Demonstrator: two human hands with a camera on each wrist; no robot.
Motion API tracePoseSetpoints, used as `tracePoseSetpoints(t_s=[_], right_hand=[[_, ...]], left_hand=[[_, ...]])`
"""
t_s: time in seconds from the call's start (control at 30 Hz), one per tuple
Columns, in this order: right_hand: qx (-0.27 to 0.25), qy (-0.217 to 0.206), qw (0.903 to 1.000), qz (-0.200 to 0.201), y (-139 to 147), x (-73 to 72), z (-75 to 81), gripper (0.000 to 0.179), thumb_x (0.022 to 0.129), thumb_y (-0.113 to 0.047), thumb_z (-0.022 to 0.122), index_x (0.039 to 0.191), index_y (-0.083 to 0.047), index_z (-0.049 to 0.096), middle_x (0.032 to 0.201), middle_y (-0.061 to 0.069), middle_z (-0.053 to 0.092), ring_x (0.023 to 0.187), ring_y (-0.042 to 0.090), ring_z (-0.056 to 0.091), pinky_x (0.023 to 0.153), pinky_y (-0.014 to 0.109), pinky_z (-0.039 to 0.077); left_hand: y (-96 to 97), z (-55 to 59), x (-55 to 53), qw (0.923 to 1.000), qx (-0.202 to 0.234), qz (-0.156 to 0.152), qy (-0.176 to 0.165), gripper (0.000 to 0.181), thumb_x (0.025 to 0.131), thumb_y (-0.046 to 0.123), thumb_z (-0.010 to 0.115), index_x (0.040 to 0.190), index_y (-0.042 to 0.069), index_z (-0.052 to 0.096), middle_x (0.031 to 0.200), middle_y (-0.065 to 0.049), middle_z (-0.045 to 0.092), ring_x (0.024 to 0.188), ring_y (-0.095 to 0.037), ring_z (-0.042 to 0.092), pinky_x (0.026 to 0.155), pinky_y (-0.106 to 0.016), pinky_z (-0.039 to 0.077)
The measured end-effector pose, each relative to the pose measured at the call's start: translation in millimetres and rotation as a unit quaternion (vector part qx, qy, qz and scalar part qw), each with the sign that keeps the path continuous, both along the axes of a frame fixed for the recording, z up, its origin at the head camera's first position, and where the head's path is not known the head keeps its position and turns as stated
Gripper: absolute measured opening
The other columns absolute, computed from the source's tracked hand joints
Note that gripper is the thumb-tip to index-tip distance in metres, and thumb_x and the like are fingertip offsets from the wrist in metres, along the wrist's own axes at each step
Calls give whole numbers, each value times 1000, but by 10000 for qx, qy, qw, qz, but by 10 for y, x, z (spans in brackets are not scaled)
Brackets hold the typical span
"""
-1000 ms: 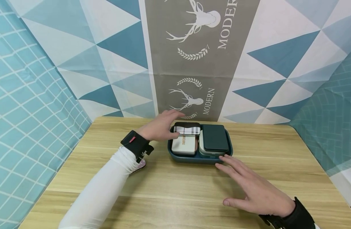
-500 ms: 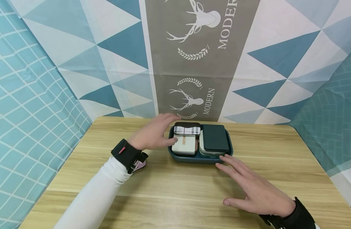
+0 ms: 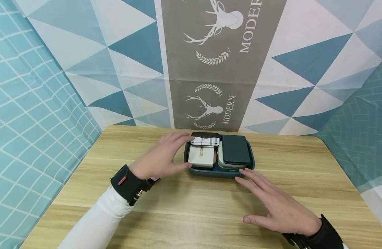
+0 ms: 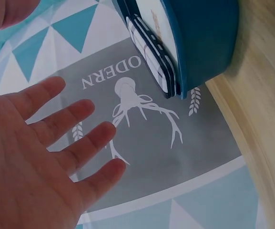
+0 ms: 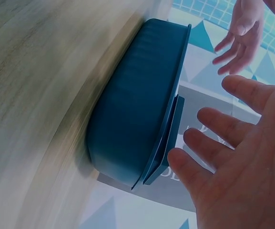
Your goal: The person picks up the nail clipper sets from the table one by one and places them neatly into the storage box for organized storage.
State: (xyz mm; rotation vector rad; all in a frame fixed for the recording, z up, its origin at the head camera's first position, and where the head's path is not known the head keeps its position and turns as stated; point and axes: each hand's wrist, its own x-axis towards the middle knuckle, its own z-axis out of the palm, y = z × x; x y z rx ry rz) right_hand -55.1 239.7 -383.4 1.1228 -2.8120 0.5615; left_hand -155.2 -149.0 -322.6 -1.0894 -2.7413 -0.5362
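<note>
A dark blue oval-cornered tray (image 3: 209,174) stands near the table's back edge. Inside it sit a white case (image 3: 201,157) lettered "…NICURE", a plaid case (image 3: 206,141) with a dark top, and a dark green flat box (image 3: 235,149) on a paler one. My left hand (image 3: 161,157) hovers at the tray's left end, fingers spread, holding nothing; the left wrist view shows its bare palm (image 4: 37,162). At the front right corner, my right hand (image 3: 273,204) is held with fingers extended and thumb apart, its fingertips close by the tray's rim (image 5: 178,81).
A small pink-purple item (image 3: 155,178) lies on the wooden table (image 3: 191,214), mostly hidden behind my left wrist. Behind the table rises a patterned cloth backdrop (image 3: 209,72), with blue tiled cloth (image 3: 32,114) on the left side.
My left hand has drawn back from over the plaid and white cases, moving left and toward me. The right hand and the tray stay where they were.
</note>
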Motion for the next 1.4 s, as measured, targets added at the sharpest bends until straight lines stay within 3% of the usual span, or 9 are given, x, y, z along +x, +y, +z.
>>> tracePoseSetpoints(t_s=[0.53,0.9,1.2,1.4], right_hand=[[-74,83,9999,-21,-29,8,-11,96,90,-54,82,168,-37,29,174,-4,24,153,20,36,103,49,54],[-79,71,9999,-63,-23,23,-4,95,90,-54,82,168,-37,29,174,-4,25,152,20,38,103,48,54],[-79,40,9999,-89,-23,24,-16,95,90,-55,82,167,-38,29,174,-4,25,152,20,38,102,49,54],[-86,5,9999,-94,-20,28,-18,95,90,-55,82,167,-39,29,174,-4,25,153,19,38,103,48,54]], left_hand=[[-184,-201,344,9998,-80,150,51,75,95,51,75,156,14,52,158,-8,49,145,-28,43,120,-55,34],[-283,-362,596,9996,-113,246,13,83,88,50,84,155,13,53,159,-5,48,144,-28,45,118,-56,38],[-342,-506,710,9984,-248,435,-251,82,88,51,83,157,18,51,159,-4,48,145,-27,44,117,-55,40],[-395,-572,714,9986,-158,507,-44,83,86,46,87,154,14,54,156,-9,51,142,-30,48,115,-57,41]])
